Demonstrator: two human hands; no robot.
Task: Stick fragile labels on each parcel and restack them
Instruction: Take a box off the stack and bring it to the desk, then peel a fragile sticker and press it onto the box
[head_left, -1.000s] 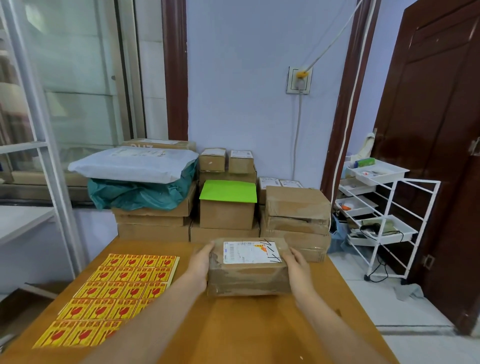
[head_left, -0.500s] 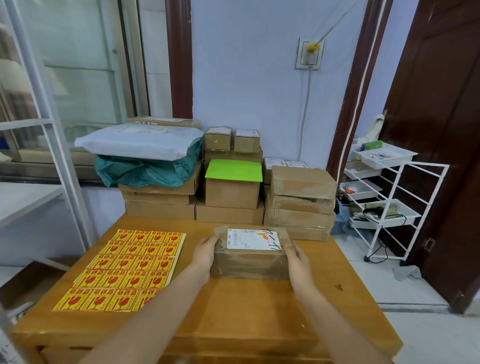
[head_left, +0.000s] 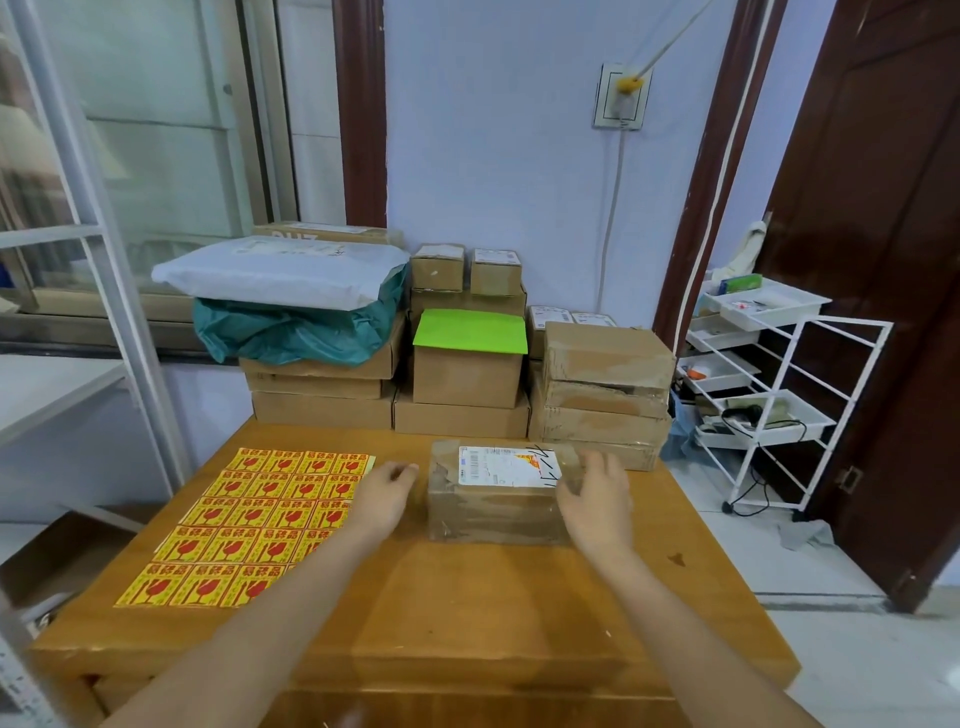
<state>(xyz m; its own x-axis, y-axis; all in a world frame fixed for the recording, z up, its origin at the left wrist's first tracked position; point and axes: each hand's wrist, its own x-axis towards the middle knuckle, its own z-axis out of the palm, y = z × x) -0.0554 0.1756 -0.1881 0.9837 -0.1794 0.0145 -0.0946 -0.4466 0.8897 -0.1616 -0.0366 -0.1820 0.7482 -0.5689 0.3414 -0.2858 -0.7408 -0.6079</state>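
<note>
The wooden desk (head_left: 467, 613) fills the lower frame, with stacked parcels (head_left: 467, 384) at its far edge. The taped parcel (head_left: 493, 499) now sits at centre, released: the left hand (head_left: 382, 491) has drifted toward the fragile label sheet (head_left: 260, 525), the right hand (head_left: 597, 504) rests loosely against its side. Labelling comes next.
</note>
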